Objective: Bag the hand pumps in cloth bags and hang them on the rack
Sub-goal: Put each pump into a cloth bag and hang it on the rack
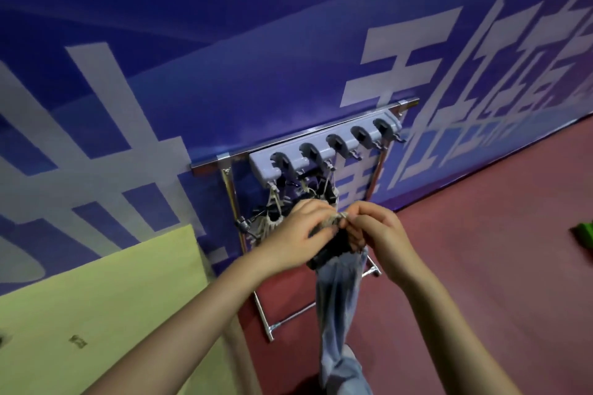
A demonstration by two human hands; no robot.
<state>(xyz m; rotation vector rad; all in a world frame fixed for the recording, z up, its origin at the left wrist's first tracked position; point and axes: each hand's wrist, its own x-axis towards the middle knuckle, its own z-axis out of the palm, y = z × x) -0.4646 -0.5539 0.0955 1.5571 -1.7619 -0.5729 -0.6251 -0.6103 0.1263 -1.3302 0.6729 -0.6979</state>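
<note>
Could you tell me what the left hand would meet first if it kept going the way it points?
Probably the right hand: the left hand points toward it, both pinching the cord; depth is unclear.

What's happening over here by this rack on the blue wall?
A person's left hand and right hand pinch the drawstring at the neck of a blue-grey cloth bag that hangs down below them, with something dark at its mouth. Ahead stands the rack, where bagged items already hang at its left end; the right-hand hooks look free.
</note>
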